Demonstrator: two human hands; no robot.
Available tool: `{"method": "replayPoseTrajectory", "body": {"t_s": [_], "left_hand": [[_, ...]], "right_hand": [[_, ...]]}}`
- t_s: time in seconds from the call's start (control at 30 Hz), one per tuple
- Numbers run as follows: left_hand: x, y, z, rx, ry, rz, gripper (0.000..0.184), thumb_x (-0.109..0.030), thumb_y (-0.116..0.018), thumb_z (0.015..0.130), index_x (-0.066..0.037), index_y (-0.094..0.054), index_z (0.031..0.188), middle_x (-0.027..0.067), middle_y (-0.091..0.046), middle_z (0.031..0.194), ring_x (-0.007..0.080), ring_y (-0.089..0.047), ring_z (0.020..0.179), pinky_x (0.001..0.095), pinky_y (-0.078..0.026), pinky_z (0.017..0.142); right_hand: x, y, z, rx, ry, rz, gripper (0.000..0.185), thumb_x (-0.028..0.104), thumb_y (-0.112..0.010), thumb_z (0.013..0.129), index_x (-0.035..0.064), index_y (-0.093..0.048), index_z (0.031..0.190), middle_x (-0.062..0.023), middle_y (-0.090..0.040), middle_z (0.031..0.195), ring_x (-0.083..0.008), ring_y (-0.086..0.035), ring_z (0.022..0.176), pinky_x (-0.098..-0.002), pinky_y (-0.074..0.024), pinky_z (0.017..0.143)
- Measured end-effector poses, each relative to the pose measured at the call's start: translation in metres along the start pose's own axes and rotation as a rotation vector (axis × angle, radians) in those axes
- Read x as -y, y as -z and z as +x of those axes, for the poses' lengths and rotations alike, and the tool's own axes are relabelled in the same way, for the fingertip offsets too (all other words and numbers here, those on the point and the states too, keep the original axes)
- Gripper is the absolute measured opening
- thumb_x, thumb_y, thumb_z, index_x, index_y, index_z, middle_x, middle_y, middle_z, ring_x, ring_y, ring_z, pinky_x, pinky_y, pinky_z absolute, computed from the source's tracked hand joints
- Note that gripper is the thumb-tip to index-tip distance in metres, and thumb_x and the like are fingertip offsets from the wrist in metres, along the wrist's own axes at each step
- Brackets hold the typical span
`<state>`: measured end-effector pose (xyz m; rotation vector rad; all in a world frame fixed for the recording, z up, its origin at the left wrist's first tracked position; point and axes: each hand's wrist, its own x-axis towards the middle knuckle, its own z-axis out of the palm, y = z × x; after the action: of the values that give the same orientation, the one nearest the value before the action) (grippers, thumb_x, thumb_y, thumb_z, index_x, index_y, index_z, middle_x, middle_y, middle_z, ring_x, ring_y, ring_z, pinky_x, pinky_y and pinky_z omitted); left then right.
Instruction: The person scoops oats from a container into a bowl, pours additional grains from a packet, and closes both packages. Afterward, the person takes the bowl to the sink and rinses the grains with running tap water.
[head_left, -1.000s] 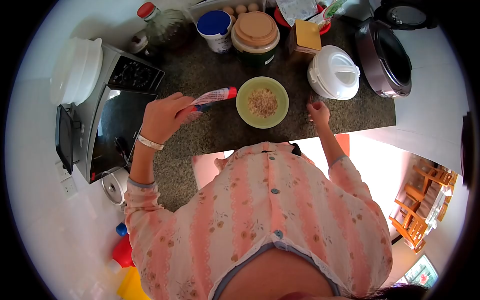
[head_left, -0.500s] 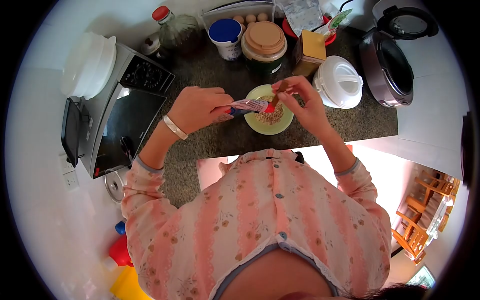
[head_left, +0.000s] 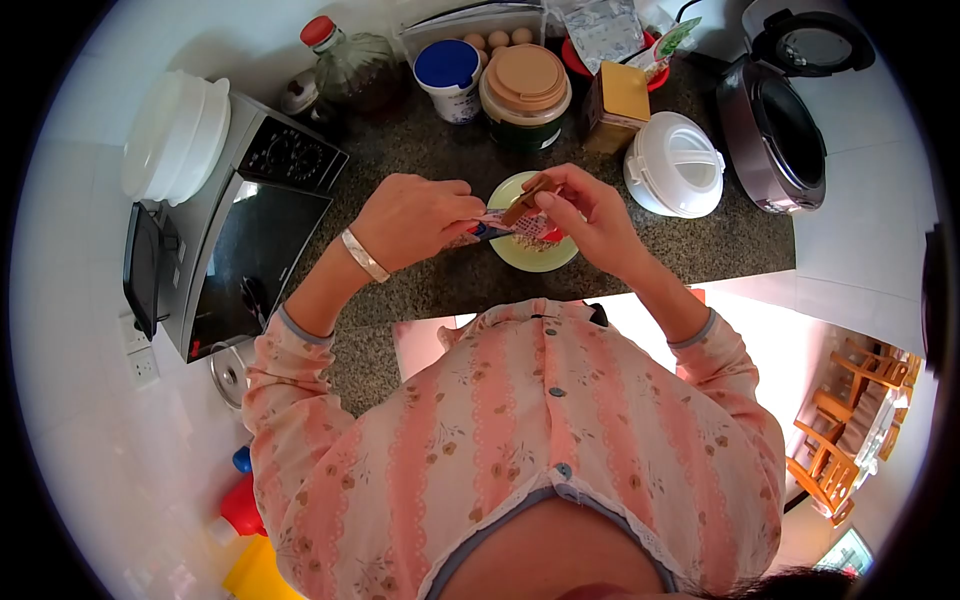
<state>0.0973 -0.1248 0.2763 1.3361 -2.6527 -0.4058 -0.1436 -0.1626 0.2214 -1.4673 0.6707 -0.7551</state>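
Over a pale green bowl (head_left: 538, 263), my left hand (head_left: 412, 222) pinches one end of a red, white and blue plastic packet (head_left: 494, 226). My right hand (head_left: 598, 222) grips a brown clip-like piece (head_left: 526, 203) between thumb and fingers, at the packet's other end. Whether the brown piece is clamped on the packet I cannot tell. Inside the bowl lie flakes that look like oats (head_left: 524, 243), partly hidden by the packet and my right hand.
A microwave (head_left: 255, 240) stands at left. Along the back are a blue-lidded tub (head_left: 448, 85), a tan-lidded jar (head_left: 527, 90), a yellow box (head_left: 617, 105) and eggs (head_left: 498, 40). A white lidded pot (head_left: 675, 165) and an open rice cooker (head_left: 770, 140) stand at right.
My right hand has moved slightly left and down, bringing the brown piece from upright to slanted across the packet. My left hand has shifted slightly right, and the packet looks more bunched.
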Motion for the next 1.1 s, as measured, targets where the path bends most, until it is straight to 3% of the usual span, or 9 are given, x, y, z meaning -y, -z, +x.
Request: {"method": "replayPoseTrajectory", "body": {"t_s": [0.2,0.27,0.6,0.8,0.87,1.0,1.07,1.1], "left_hand": [[0.000,0.002,0.006,0.004,-0.021,-0.001,0.010,-0.022,-0.062,0.082,-0.013,-0.065,0.087,0.0022,-0.057,0.075,0.0248,-0.059,0.062,0.0348,-0.045,0.052],[0.000,0.002,0.008,0.011,-0.026,0.008,0.011,-0.023,-0.063,0.082,-0.013,-0.065,0.087,0.0024,-0.057,0.075,0.0249,-0.059,0.062,0.0348,-0.045,0.052],[-0.004,0.007,0.013,0.033,-0.004,0.014,0.008,-0.022,-0.064,0.081,-0.015,-0.066,0.084,-0.0001,-0.060,0.078,0.0235,-0.061,0.063,0.0353,-0.047,0.055],[-0.004,0.007,0.018,-0.015,-0.049,0.075,0.008,-0.021,-0.062,0.083,-0.014,-0.065,0.083,0.0012,-0.056,0.072,0.0244,-0.058,0.060,0.0345,-0.043,0.051],[0.000,0.006,0.016,-0.068,0.028,-0.038,0.008,-0.021,-0.063,0.081,-0.014,-0.067,0.085,0.0014,-0.057,0.073,0.0239,-0.058,0.061,0.0332,-0.044,0.051],[0.002,0.017,0.012,-0.110,0.102,-0.126,0.009,-0.022,-0.064,0.081,-0.014,-0.066,0.084,0.0016,-0.058,0.075,0.0252,-0.060,0.064,0.0354,-0.046,0.054],[0.000,0.019,0.010,-0.054,0.130,-0.151,0.016,-0.024,-0.064,0.082,-0.015,-0.066,0.095,0.0036,-0.059,0.080,0.0266,-0.060,0.067,0.0352,-0.047,0.056],[-0.004,0.022,0.011,-0.059,0.129,-0.150,0.016,-0.024,-0.064,0.082,-0.015,-0.066,0.095,0.0036,-0.059,0.080,0.0266,-0.060,0.067,0.0352,-0.047,0.056]], "right_hand": [[0.004,0.006,0.002,-0.061,0.122,0.027,0.018,0.014,-0.057,0.092,0.0015,-0.058,0.105,-0.0038,-0.061,0.089,-0.0071,-0.056,0.074,-0.0231,-0.0454,0.067],[0.008,0.011,0.002,0.018,0.259,-0.228,0.015,0.011,-0.058,0.090,0.0015,-0.059,0.102,-0.0063,-0.058,0.088,-0.0117,-0.055,0.076,-0.0255,-0.0445,0.068],[0.015,0.009,0.010,0.026,0.449,-0.372,0.015,0.004,-0.064,0.082,0.0022,-0.060,0.097,-0.0078,-0.054,0.083,-0.0223,-0.052,0.075,-0.0326,-0.0434,0.066],[-0.015,-0.001,0.014,0.114,0.631,-0.549,0.028,0.009,-0.069,0.076,0.0032,-0.057,0.101,-0.0086,-0.054,0.086,-0.0274,-0.051,0.077,-0.0381,-0.0427,0.065],[-0.006,0.001,0.012,0.055,0.473,-0.554,0.031,0.009,-0.069,0.076,0.0057,-0.056,0.103,-0.0087,-0.056,0.092,-0.0271,-0.054,0.084,-0.0382,-0.0440,0.066],[-0.001,0.009,0.013,-0.092,0.451,-0.584,0.030,0.010,-0.070,0.076,0.0077,-0.058,0.104,-0.0091,-0.059,0.092,-0.0272,-0.058,0.088,-0.0374,-0.0472,0.069],[-0.004,0.022,0.016,0.166,0.112,-0.482,0.029,0.012,-0.069,0.077,0.0081,-0.061,0.105,-0.0102,-0.061,0.088,-0.0265,-0.062,0.089,-0.0363,-0.0500,0.071],[-0.002,0.027,0.020,0.167,0.114,-0.487,0.029,0.012,-0.069,0.077,0.0081,-0.061,0.105,-0.0102,-0.061,0.088,-0.0265,-0.062,0.089,-0.0363,-0.0500,0.071]]}}
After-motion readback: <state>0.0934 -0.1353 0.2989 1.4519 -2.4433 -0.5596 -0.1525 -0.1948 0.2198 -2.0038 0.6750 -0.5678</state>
